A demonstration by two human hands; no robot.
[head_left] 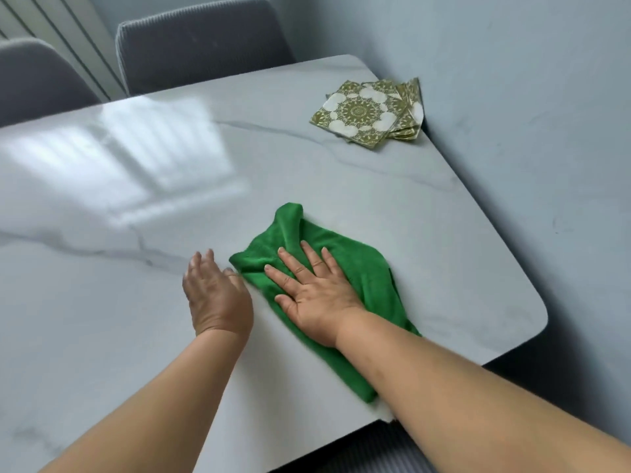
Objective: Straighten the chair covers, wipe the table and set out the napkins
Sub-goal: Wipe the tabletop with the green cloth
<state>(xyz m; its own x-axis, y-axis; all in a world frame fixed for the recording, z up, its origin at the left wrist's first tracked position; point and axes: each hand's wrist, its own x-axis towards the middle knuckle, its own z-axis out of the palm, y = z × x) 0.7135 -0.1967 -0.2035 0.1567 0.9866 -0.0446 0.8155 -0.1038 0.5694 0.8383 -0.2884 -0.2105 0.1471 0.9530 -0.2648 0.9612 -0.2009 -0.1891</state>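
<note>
Pale grey-blue wall behind and to the right; before us, a white marble-look table with grey veins and a bright window reflection on its left part. Item: green cloth, crumpled, lying flat near the table's near right edge. Our right hand lies on top of it, palm down, fingers spread and pressing it to the surface; the cloth spills out beyond the fingertips and under the wrist. Our left hand rests just beside the cloth's left edge, fingers loosely together, holding nothing. Item: stack of green-and-white patterned napkins, fanned, at the far right corner, well apart from both hands. Item: two grey covered chairs along the far side.
</note>
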